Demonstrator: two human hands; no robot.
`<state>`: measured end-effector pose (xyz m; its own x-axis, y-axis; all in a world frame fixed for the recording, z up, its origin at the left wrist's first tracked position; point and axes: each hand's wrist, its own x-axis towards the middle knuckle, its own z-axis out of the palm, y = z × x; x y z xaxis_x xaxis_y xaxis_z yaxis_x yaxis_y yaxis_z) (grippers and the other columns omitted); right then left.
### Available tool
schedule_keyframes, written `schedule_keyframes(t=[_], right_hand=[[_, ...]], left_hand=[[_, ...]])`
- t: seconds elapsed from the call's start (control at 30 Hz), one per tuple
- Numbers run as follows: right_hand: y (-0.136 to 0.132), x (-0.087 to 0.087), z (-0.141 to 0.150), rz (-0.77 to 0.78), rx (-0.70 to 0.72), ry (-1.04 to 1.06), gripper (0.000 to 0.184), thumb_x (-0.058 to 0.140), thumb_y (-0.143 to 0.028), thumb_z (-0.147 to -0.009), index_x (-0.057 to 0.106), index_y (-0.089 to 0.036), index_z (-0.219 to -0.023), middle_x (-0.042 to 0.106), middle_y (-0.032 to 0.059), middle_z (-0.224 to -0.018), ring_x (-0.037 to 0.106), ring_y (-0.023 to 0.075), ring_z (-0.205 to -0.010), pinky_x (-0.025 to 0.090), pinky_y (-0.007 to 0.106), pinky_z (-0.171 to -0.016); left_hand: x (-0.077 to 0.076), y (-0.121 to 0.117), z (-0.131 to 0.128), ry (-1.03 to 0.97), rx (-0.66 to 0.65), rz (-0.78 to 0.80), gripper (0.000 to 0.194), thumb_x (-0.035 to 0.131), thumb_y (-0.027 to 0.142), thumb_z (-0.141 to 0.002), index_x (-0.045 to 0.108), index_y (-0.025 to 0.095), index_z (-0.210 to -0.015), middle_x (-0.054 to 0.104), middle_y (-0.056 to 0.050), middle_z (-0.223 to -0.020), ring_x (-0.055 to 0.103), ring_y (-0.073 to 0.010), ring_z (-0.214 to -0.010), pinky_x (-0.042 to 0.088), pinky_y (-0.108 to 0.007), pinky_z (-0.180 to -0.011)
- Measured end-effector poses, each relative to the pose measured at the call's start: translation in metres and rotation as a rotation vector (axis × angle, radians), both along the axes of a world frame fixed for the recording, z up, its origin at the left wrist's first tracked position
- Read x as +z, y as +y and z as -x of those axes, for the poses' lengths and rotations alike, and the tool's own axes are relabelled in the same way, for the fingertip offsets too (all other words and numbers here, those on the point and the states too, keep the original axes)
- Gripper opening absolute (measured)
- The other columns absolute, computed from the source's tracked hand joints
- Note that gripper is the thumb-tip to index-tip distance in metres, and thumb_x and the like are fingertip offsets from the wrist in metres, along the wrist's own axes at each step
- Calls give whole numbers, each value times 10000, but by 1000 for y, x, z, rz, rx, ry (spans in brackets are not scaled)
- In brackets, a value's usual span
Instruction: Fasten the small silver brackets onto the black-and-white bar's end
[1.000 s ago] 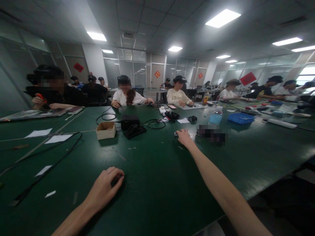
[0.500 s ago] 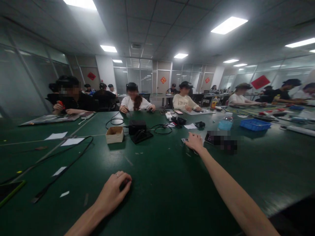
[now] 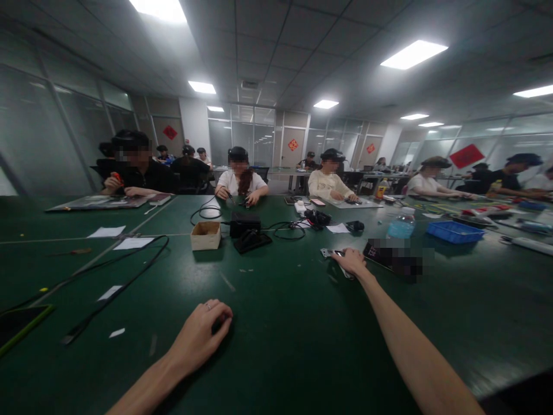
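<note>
My left hand (image 3: 199,333) rests on the green tabletop (image 3: 268,346), loosely curled with a gap between thumb and fingers. A ring is on one finger, and nothing shows in the hand. My right arm reaches far forward. My right hand (image 3: 353,262) is closed over a small, flat, silver-grey piece (image 3: 326,252) lying on the table, its thumb toward the left. Most of the piece is hidden beneath the fingers, so its kind cannot be made out. Just right of this hand lies a dark, partly blurred box-like thing (image 3: 377,256).
Ahead are a cardboard box (image 3: 205,236), a black device (image 3: 244,225), cables (image 3: 288,229) and a charger-like black item (image 3: 355,226). Toward the right stand a bottle with blue liquid (image 3: 401,225) and a blue tray (image 3: 455,232). Paper scraps (image 3: 133,243) and a cable (image 3: 125,285) lie left. Co-workers sit opposite.
My right hand has gone from spread over the silver-grey piece to closed around it, showing more of its left end. My left hand stays put. The view has shifted slightly.
</note>
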<state>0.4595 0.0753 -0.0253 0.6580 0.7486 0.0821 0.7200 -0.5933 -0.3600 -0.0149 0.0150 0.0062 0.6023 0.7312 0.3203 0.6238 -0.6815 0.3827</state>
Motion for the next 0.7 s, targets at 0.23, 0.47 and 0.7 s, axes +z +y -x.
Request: schedule_keyframes(t=[0.23,0.47,0.7], right_hand=[[1,-3,-3,-45,-33,20,759,486,-588,-769,360,-97,-1335,402,216,-1331,375,355,-1228,330,433,-946],[2,-6,-5,-43,-16,5,724,464,-620,-774,455,-99,-1276,419,223,-1310,375,369,-1231,328,443,-949],[3,-6,-7,-42,-22,-42,760,458,-617,-780,410,-84,-1320,443,228,-1302,414,344,-1209,367,411,-917]], left_hand=[[-3,1,2,30,-15,-11,215,409,265,-870,612,193,-871,613,-41,-821,579,-190,-746,450,-317,-693],[-1,0,0,2,-7,-6,207,426,273,-852,619,198,-850,622,-42,-807,570,-190,-735,451,-314,-684],[2,-2,-1,2,-1,11,208,429,279,-842,623,205,-847,630,-42,-813,573,-193,-738,459,-318,-686]])
